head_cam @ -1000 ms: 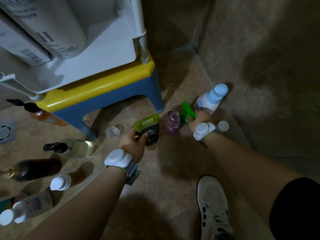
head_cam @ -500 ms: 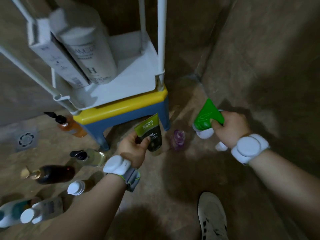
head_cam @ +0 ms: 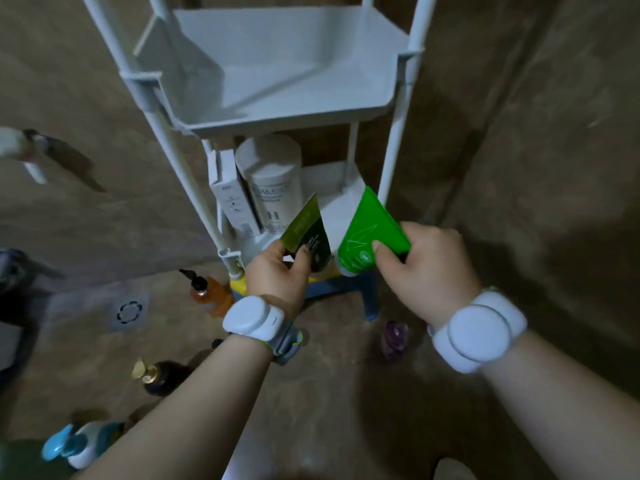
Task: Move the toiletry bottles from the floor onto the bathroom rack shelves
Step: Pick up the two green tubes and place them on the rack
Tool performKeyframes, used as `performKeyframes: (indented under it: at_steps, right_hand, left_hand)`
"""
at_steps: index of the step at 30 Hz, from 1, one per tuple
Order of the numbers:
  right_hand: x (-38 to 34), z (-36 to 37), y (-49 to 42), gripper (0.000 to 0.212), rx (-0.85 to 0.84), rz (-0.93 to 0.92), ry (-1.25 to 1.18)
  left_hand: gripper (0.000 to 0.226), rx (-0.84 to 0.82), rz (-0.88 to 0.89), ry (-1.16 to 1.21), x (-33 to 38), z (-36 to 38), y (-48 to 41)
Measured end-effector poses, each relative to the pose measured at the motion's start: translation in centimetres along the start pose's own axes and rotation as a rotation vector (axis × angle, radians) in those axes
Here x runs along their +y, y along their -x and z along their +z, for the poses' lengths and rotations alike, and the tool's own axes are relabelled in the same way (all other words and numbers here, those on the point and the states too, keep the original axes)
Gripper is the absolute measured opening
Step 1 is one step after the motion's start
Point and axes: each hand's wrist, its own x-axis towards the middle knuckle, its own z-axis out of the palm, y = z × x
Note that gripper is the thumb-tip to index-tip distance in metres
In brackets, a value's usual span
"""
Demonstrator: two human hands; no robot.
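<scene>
Left hand (head_cam: 277, 275) and right hand (head_cam: 429, 268) each hold 1 tube.

Square floor drain (head_cam: 129, 311) set into the brown floor tiles (head_cam: 329, 393) at left. Blue stool (head_cam: 370, 299) with yellow top mid-scene, one leg down on the tiles. Blurred tap (head_cam: 17, 147) far left on the wall. Pale shoe toe (head_cam: 450, 471) near right.

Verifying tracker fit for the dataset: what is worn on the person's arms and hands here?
Forearms bare: no sleeves, gloves or visible cables. Left hand: white rounded-rectangle pod at the wrist, on a grey strap with yellow-green edging. Right hand: white round pod at the wrist, on a white band.
</scene>
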Motion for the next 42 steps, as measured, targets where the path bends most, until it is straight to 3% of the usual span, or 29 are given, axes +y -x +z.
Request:
performKeyframes:
  at_steps: [16, 28, 32, 39, 42]
  right_hand:
    - [-0.2, 9.5, -9.8, 0.028, -0.093, 0.328, 0.179]
    - [3.2, 14.2, -8.4, 0.029, -0.105, 0.507, -0.092]
    - [3.8, 14.8, -8.8, 0.036, -0.090, 0.568, -0.174]
    - [4.7, 16.5, -10.7, 0.050, -0.159, 0.683, -0.358]
    - [5.3, 17.3, -11.6, 0.053, -0.148, 0.720, -0.412]
  left_hand:
    - [0.029, -0.041, -0.067, -0.132, 0.5, 3.7, -6.7]
    - [0.030, -0.173, -0.107, -0.049, -3.5, 5.6, -6.4]
    - [0.022, -0.132, -0.222, -0.068, -3.2, 6.5, -7.4]
    - [0.050, 0.032, -0.308, 0.117, -2.2, 8.9, -8.8]
    - [0.042, 0.053, -0.305, 0.163, -2.0, 9.6, -9.1]
